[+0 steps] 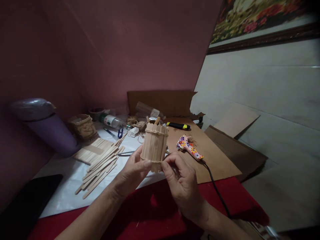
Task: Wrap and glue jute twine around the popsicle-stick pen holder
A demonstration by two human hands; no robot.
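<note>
A cup made of upright craft sticks (154,145) is held up in front of me, with twine (157,132) wound round it near the top and again near the bottom. My left hand (136,165) grips its lower left side, thumb on the lower band. At the lower right, my right hand (178,173) pinches at the twine by the cup's edge; the twine end itself is hidden by the fingers. Two stick ends poke out above the rim. Behind the cup, scissors (125,153) lie partly covered on the white sheet.
Loose craft sticks (100,173) and a banded bundle (92,150) lie left. A flowered glue gun (188,146) with a black cord (216,188) rests on cardboard (215,150) at right. Behind are a box cutter (178,125), twine balls (132,120) and plastic bottles (111,120).
</note>
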